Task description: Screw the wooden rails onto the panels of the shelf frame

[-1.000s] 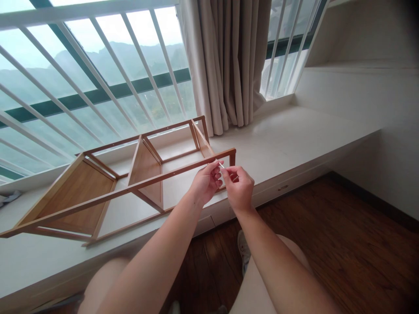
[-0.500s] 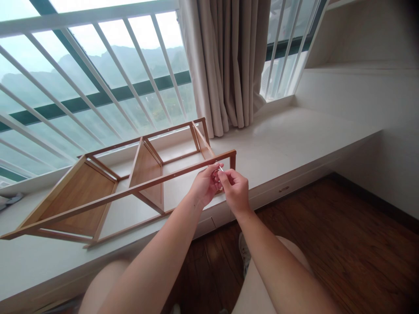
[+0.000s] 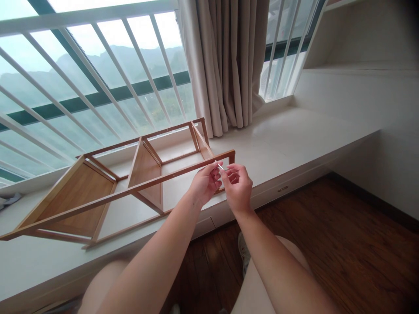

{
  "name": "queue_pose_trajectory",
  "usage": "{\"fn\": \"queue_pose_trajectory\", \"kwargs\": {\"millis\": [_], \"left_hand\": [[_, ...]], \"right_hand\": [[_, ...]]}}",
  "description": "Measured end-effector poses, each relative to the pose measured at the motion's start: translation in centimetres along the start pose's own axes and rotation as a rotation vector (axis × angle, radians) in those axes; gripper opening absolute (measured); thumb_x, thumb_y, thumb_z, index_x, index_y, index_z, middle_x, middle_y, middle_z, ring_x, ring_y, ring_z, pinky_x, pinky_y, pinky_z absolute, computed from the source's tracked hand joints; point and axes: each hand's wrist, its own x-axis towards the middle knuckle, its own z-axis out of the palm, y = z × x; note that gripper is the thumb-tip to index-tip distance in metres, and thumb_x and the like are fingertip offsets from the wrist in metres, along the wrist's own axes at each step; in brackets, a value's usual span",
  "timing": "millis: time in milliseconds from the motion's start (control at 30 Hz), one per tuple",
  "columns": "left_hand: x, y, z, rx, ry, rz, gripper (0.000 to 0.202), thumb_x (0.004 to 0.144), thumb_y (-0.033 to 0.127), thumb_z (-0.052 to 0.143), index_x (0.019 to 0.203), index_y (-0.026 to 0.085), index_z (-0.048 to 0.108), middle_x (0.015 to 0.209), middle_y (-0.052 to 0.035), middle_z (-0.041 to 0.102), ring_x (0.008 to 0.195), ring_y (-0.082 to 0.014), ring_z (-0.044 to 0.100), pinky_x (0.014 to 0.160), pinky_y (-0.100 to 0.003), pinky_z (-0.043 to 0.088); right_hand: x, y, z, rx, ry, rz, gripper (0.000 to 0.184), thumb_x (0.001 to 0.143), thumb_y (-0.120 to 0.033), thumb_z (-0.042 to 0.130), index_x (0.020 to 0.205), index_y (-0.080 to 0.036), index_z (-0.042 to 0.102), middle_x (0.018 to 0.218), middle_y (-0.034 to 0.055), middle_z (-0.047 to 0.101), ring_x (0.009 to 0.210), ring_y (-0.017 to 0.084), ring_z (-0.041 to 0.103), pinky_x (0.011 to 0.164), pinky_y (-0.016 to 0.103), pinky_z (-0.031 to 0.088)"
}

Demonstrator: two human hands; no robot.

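Note:
A wooden shelf frame point(image 3: 145, 160) with slatless brown panels lies on its side along the white window ledge. Near the right end of its front rail, a thin shiny metal rod point(image 3: 220, 166) slants between my two hands. My left hand point(image 3: 205, 182) is closed, with thumb and finger pinching the rod's upper end just under the rail. On the lower end rests the thumb of my right hand point(image 3: 238, 186), its other fingers loosely curled. Whether the rod touches the wood, and its exact kind, I cannot tell.
White railings point(image 3: 137, 56) and a window stand behind the ledge point(image 3: 281, 139). A beige curtain point(image 3: 225, 65) hangs behind the frame's right end. Drawers with a small handle point(image 3: 283, 189) sit below the ledge, above a dark wooden floor point(image 3: 314, 231). White shelving point(image 3: 360, 69) rises at the right.
My right hand has shifted slightly right and its fingers have loosened and spread a little, showing more of the rod. My left hand and the shelf frame stay nearly in place.

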Motion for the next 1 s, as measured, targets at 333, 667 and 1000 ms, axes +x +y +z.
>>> {"fn": "queue_pose_trajectory", "kwargs": {"millis": [333,667,1000], "left_hand": [[-0.1,-0.2,0.1,0.003,-0.071,-0.027,0.027,0.076,0.035,0.073,0.094,0.017,0.064,0.055,0.0062,0.046,0.044,-0.0088,0.046,0.043,-0.023,0.040],[-0.7,-0.2,0.5,0.085,-0.058,-0.023,0.030,0.075,0.040,0.073,0.094,0.019,0.063,0.052,0.0079,0.039,0.038,-0.0111,0.041,0.037,-0.027,0.039],[-0.2,-0.2,0.1,0.029,0.039,0.035,0.034,0.075,0.033,0.076,0.101,0.012,0.069,0.066,0.0022,0.050,0.058,-0.0065,0.048,0.052,-0.019,0.041]], "right_hand": [[-0.1,-0.1,0.5,0.375,-0.186,0.317,0.033,0.086,-0.046,0.063,0.070,-0.017,0.065,0.056,0.0000,0.060,0.047,0.011,0.050,0.048,0.024,0.042],[0.0,-0.4,0.6,0.616,-0.285,0.447,0.042,0.086,-0.050,0.061,0.062,-0.015,0.061,0.047,-0.0018,0.053,0.039,0.007,0.041,0.039,0.021,0.032],[-0.4,-0.6,0.5,0.219,-0.086,0.166,0.022,0.088,-0.041,0.063,0.093,-0.020,0.060,0.076,0.0009,0.068,0.065,0.015,0.065,0.061,0.026,0.053]]}}
